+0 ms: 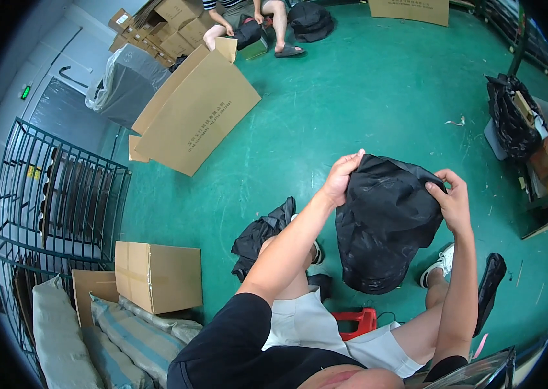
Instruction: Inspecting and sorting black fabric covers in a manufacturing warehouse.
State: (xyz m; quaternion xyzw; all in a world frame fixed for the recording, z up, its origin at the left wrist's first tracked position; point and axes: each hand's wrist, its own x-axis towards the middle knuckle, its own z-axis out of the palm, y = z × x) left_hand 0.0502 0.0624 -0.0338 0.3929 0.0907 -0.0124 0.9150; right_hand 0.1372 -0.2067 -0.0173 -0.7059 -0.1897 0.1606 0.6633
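Head view: left hand and right hand grip a black fabric piece by its upper edge, fingers closed; it hangs above the green floor. The large carton's contents are hidden; a smaller carton stands by bulging sacks; a black plastic bag lines a tub.

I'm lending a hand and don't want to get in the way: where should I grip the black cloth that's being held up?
Probably pinch the rounded lower edge of the black cloth, coming from below. That end is free, while the left hand and right hand hold its upper edge; the wrinkled fabric looks limp.
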